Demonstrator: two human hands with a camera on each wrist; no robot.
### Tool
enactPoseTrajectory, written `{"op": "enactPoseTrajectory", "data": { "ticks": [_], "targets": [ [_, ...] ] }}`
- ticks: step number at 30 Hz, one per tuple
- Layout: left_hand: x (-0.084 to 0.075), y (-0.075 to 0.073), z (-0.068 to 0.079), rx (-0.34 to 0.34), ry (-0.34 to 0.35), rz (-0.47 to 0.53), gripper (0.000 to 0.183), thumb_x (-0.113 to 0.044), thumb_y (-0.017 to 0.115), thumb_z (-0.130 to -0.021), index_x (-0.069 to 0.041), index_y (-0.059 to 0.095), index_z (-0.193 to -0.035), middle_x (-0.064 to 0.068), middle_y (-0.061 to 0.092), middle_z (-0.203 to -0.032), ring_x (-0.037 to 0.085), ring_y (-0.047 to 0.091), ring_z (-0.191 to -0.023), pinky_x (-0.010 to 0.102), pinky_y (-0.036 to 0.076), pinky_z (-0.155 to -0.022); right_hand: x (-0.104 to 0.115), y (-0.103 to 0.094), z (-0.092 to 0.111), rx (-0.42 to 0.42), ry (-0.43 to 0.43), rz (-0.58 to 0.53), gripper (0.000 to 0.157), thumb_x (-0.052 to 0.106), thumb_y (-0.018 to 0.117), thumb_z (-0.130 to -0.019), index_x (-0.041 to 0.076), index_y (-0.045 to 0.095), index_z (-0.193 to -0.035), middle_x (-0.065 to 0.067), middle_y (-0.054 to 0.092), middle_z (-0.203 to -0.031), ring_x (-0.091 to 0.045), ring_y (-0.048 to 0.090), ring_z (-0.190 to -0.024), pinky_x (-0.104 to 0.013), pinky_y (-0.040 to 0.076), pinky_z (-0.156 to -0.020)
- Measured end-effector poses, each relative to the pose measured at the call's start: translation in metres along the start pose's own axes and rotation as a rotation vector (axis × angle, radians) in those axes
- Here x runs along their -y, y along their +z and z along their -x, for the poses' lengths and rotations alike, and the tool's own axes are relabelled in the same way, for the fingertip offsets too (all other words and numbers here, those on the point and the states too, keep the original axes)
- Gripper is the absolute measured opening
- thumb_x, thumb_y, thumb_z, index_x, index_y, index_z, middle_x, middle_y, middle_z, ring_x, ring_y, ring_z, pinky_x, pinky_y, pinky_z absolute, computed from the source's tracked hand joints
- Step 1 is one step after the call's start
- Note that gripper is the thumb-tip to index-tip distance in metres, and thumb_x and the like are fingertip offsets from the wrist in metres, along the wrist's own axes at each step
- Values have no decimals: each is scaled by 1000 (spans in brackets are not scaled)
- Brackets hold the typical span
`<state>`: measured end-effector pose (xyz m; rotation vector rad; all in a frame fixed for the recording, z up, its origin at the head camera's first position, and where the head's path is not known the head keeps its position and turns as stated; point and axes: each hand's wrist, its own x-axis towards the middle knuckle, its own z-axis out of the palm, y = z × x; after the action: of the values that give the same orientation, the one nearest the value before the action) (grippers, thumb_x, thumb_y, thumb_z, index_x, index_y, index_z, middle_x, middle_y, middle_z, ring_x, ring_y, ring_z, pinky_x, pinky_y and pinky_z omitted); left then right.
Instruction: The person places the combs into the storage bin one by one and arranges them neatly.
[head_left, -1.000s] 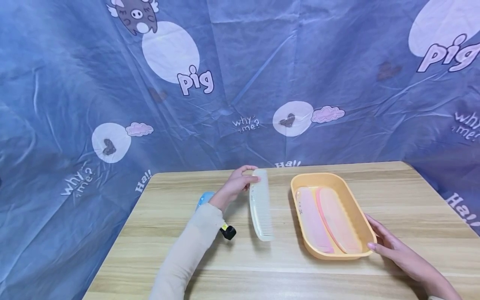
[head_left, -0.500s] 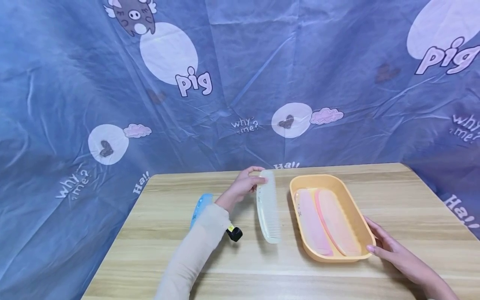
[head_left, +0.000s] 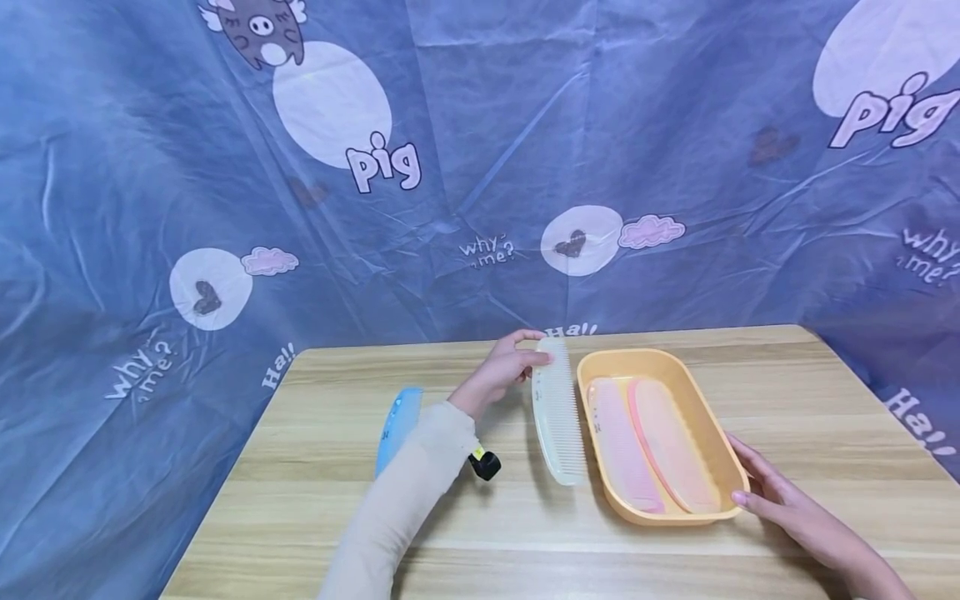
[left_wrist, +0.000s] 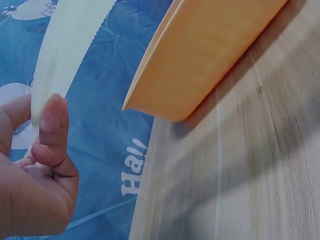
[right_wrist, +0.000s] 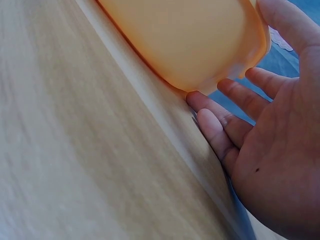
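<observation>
My left hand (head_left: 508, 368) pinches a pale green-white comb (head_left: 553, 417) by its far end, thumb on one face. The comb hangs teeth to the right, over the table just left of an orange-yellow plastic tray (head_left: 712, 398). In the left wrist view, the comb (left_wrist: 72, 45) rises from between thumb and fingers. Inside the tray lie a pink-lilac comb (head_left: 621, 450) and a peach comb (head_left: 675, 442) with a red-pink back, side by side. My right hand (head_left: 787, 504) rests at the tray's near right corner, thumb at the rim and fairly straight fingers against the outer wall.
A blue comb (head_left: 399, 425) lies on the wooden table (head_left: 300, 500) left of my left forearm, which partly hides it. A black piece (head_left: 485, 465) with a yellow label shows by the left wrist. A blue printed curtain (head_left: 480, 167) hangs behind the table.
My left hand has carried the pale comb to the right, up close to the tray. More of the blue comb shows from behind the sleeve. The right hand stays at the tray.
</observation>
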<state>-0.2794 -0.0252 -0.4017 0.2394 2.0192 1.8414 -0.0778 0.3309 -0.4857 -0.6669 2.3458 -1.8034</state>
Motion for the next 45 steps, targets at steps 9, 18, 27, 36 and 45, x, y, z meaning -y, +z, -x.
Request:
{"op": "enactPoseTrajectory", "data": {
  "ticks": [9,18,27,36,45],
  "targets": [
    [0,12,-6,-1,-13,0,46,-9,72,-83,-12,57,-126,-5,58,-72,7,44,-52,20,34,-49,2,-1,-1,-11,32,20,71,-10,40,-96,4,2,-154,36,20,-147,22,33,-125,-4,35,-91],
    [-3,26,-13,10,-10,9,43,-9,73,-82,-13,59,-123,-7,57,-79,7,44,-52,19,33,-49,3,0,0,-30,76,35,71,-6,41,-97,7,3,-155,38,22,-144,22,35,-122,-4,37,-89],
    [-8,42,-15,30,-12,22,43,-9,73,-83,-13,59,-123,-3,52,-69,7,43,-51,19,32,-49,4,0,0,-14,54,20,70,-8,39,-97,6,2,-155,37,21,-146,22,33,-124,-3,34,-91],
    [-5,64,-18,23,0,50,39,-7,73,-82,-12,61,-119,-4,51,-64,7,42,-48,20,32,-48,4,-1,0,-14,62,13,70,-7,40,-97,6,2,-155,37,21,-146,21,34,-123,-4,35,-91],
    [-2,81,-20,12,-4,63,36,-8,75,-81,-15,61,-114,-4,54,-62,8,45,-48,21,35,-48,3,-2,0,-17,70,22,71,-7,41,-97,7,3,-155,37,21,-145,20,36,-123,-5,37,-90]
  ]
}}
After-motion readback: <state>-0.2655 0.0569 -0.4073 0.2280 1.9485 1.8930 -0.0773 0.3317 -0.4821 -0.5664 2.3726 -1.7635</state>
